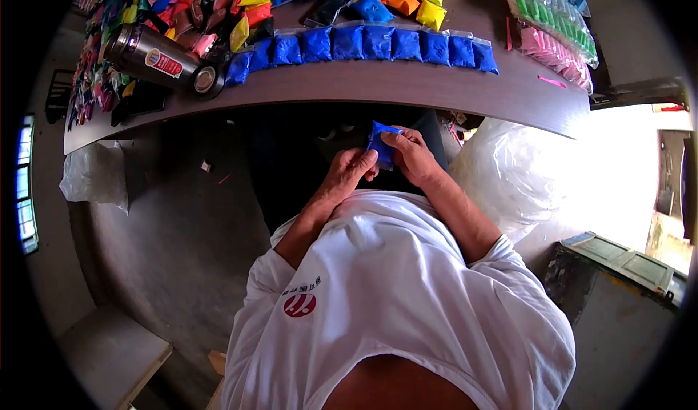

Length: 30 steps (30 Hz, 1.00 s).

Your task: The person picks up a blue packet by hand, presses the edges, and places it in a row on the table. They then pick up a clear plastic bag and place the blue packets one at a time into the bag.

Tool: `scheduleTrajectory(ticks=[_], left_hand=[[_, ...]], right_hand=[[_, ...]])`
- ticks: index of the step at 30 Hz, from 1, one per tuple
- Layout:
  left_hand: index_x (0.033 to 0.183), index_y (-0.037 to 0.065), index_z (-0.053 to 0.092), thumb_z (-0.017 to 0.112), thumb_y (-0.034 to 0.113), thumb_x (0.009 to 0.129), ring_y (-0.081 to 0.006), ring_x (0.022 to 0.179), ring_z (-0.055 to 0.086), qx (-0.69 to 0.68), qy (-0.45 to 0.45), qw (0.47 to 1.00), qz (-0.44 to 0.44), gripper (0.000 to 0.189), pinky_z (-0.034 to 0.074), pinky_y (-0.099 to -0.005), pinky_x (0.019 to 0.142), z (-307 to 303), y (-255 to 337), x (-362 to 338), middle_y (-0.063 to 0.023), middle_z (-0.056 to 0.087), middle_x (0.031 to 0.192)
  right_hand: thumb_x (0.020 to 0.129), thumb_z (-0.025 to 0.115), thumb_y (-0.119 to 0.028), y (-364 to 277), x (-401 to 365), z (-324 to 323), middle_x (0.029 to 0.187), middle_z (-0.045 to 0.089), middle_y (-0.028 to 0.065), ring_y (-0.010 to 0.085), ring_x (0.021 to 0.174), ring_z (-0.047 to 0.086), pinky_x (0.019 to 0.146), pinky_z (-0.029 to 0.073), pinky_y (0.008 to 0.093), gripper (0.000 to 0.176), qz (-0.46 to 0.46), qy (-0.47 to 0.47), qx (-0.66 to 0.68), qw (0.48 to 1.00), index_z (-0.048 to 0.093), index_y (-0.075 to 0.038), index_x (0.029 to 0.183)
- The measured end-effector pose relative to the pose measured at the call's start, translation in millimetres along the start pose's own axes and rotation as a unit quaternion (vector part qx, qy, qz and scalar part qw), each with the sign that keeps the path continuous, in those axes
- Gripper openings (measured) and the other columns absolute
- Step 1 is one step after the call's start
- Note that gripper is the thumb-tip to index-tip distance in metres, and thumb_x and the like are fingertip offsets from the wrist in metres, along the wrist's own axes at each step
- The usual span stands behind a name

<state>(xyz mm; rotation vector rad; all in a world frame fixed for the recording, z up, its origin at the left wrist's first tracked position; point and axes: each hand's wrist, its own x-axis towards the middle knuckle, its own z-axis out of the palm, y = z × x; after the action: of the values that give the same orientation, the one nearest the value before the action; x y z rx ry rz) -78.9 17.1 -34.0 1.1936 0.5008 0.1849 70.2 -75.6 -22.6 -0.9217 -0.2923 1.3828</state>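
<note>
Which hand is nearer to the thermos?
Left. Your left hand is lower and to the right of the thermos in view; your right hand is farther right.

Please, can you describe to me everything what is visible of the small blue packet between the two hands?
The small blue packet is deep blue, slightly shiny and creased, and looks like soft filling in thin plastic. It is longer than wide and stands roughly lengthwise away from the body, tilted a little. The left hand grips its lower left side, the right hand its right side, with both thumbs on top. It is held off the table, near its front edge. The fingers hide parts of it; whether it is sealed, I cannot tell.
</note>
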Motion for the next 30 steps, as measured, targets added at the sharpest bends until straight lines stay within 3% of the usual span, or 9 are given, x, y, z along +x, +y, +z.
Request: scheduleTrajectory(ticks=[7,11,12,13,19,22,23,25,30], left_hand=[[0.075,0.003,0.056,0.056,0.043,0.091,-0.0113,0.062,0.051,0.004,0.015,1.0,0.009,0.043,0.042,-0.0243,0.06,-2,-1,0,-0.005,0.056,0.068],[0.074,0.003,0.056,0.054,0.045,0.091,-0.0116,0.063,0.051,0.002,0.026,0.999,0.02,0.046,0.043,-0.0245,0.061,-2,1,-2,-0.0053,0.056,0.068],[0.074,0.003,0.056,0.054,0.045,0.091,-0.0116,0.063,0.051,0.002,0.026,0.999,0.019,0.046,0.043,-0.0245,0.061,-3,1,-2,-0.0053,0.056,0.068],[0.073,0.003,0.056,0.054,0.045,0.091,-0.0117,0.063,0.051,0.007,0.024,0.999,0.02,0.046,0.043,-0.0247,0.062,-4,0,-2,-0.0053,0.056,0.068],[0.07,0.004,0.055,0.052,0.047,0.092,-0.0129,0.066,0.052,0.009,0.01,1.0,0.023,0.048,0.042,-0.0256,0.065,-1,8,-2,-0.0052,0.056,0.068],[0.069,0.005,0.055,0.049,0.051,0.092,-0.0135,0.066,0.052,0.002,0.004,1.0,0.02,0.052,0.042,-0.0262,0.067,-2,6,-3,-0.0053,0.056,0.068],[0.068,0.005,0.055,0.047,0.053,0.092,-0.0137,0.066,0.052,-0.001,0.01,1.0,0.016,0.054,0.042,-0.0266,0.068,-2,5,-3,-0.0054,0.056,0.068],[0.07,0.004,0.057,0.046,0.055,0.091,-0.0138,0.067,0.053,-0.006,0.014,1.0,0.009,0.055,0.042,-0.027,0.069,-3,4,-3,-0.0057,0.057,0.069],[0.077,0.003,0.062,0.048,0.056,0.09,-0.0136,0.07,0.054,-0.013,0.029,0.999,-0.008,0.057,0.043,-0.0271,0.07,-1,3,-4,-0.0067,0.059,0.071]], right_hand=[[0.089,0.052,-0.015,-7,-6,3,0.087,0.063,0.0123,0.0216,0.07,0.063,0.066,0.052,0.0326,0.02,-0.007,-0.014,-0.026,1.0,0.055,0.002,0.101],[0.08,0.053,0.0,-11,-14,-4,0.113,0.056,0.0109,0.0167,0.091,0.059,0.075,0.05,0.0291,0.044,-0.038,0.061,-0.035,0.997,0.051,-0.004,0.124],[0.077,0.053,0.002,-13,-16,-2,0.117,0.054,0.0126,0.0193,0.094,0.059,0.079,0.049,0.0301,0.048,-0.172,0.074,-0.291,0.938,0.051,-0.005,0.124],[0.074,0.053,0.005,-16,-20,0,0.12,0.052,0.0142,0.0219,0.098,0.059,0.083,0.048,0.0312,0.051,-0.291,0.08,-0.523,0.797,0.051,-0.005,0.124],[0.067,0.07,-0.001,-4,-25,5,0.118,0.054,0.0167,0.0333,0.106,0.054,0.088,0.047,0.0355,0.046,-0.313,0.037,-0.667,0.675,0.06,-0.006,0.112],[0.083,0.068,-0.014,2,-20,-1,0.094,0.063,0.0118,0.0235,0.088,0.06,0.075,0.047,0.0323,0.014,-0.255,0.139,-0.491,0.822,0.065,-0.003,0.091],[0.083,0.068,-0.014,0,-19,-3,0.094,0.063,0.0118,0.0235,0.088,0.06,0.075,0.047,0.0323,0.014,-0.255,0.139,-0.49,0.822,0.065,-0.003,0.091],[0.09,0.062,-0.019,-10,-22,-2,0.086,0.066,0.0076,0.0162,0.076,0.061,0.071,0.046,0.0273,0.017,-0.116,0.046,-0.238,0.963,0.064,-0.002,0.091],[0.093,0.058,-0.02,6,-20,14,0.079,0.065,0.0059,0.0136,0.067,0.062,0.062,0.046,0.0252,0.017,-0.078,-0.005,-0.092,0.993,0.06,-0.004,0.095]])
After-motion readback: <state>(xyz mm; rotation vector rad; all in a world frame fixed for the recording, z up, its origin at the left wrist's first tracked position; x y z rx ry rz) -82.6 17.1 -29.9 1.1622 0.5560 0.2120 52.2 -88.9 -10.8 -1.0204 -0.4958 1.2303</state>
